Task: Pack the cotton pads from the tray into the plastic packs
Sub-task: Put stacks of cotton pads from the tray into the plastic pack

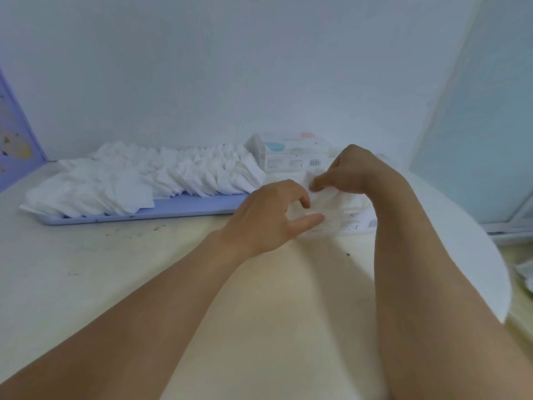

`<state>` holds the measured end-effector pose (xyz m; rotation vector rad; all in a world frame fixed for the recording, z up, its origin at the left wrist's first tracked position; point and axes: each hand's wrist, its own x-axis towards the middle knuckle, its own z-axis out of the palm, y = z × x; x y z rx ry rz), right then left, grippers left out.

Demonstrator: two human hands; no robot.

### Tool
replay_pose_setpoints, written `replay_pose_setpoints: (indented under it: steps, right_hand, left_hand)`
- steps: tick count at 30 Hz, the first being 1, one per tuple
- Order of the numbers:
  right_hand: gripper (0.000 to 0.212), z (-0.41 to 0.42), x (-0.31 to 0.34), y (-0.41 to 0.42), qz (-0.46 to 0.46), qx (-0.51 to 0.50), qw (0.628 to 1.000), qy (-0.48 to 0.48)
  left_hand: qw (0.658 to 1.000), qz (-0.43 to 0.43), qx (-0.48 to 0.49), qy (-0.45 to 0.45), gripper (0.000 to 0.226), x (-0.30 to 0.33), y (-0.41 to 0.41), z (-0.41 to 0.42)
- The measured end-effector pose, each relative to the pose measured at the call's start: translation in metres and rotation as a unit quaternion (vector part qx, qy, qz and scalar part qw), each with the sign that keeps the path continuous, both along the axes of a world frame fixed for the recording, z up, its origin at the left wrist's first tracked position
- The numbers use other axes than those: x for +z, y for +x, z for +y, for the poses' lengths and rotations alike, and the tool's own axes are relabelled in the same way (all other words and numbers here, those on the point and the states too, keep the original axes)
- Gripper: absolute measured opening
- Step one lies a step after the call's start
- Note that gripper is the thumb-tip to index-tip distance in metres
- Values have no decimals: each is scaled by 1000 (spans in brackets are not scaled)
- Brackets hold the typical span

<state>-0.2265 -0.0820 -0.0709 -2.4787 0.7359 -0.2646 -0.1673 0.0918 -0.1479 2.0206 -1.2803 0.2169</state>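
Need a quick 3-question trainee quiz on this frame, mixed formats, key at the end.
1. True or false: the cotton pads lie heaped on a purple tray.
2. Which hand pinches the top of the plastic pack on the table? A) left hand B) right hand C) neither
3. Fill in: the stacked packs stand at the tray's ____ end, against the wall.

Key:
1. True.
2. B: the right hand pinches it from above with thumb and forefinger; the left hand curls round the pack's near left side.
3. Right.
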Motion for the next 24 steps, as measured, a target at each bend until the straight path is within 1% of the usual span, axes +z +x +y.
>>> replay_pose_setpoints:
  steps: [2,6,11,13,15,17,18,20,21,22,24]
  right_hand:
    - [52,1,-4,5,14,7,1000,-20]
    - [43,0,-14,15,25,-26,996,-77]
    - [53,-4,-22,20,18,-101,990,-94]
    - [62,-4,-26,24,18,-124,986,-109]
    - [74,-1,-29,28,32,-133,978,-155]
    - [95,3,-32,30,60,-134,971,-189]
    - [105,5,-33,29,67,-132,970,-191]
    - [112,7,-34,29,84,-120,974,-172]
    - [110,7,-35,30,102,-114,975,-159]
    - [103,8,-36,31,118,-111,975,-151]
    - [82,9,-37,32,124,-120,974,-148]
  left_hand:
    - [1000,1,-16,-7,29,-3,5,-1]
    - [1000,11,-22,-19,33,-5,9,1]
    - [999,14,-27,-34,35,-6,8,-2]
    - [999,15,-32,-35,37,-7,8,-1]
    - [999,15,-29,-35,36,-9,11,-1]
    - [999,20,-19,-35,38,-10,14,1]
    - [999,22,-14,-36,40,-10,16,2]
    - [999,22,-7,-39,42,-10,18,4]
    - [999,22,-5,-39,43,-10,18,4]
    - [999,21,-5,-40,44,-10,18,5]
    - [999,20,-8,-43,46,-10,17,5]
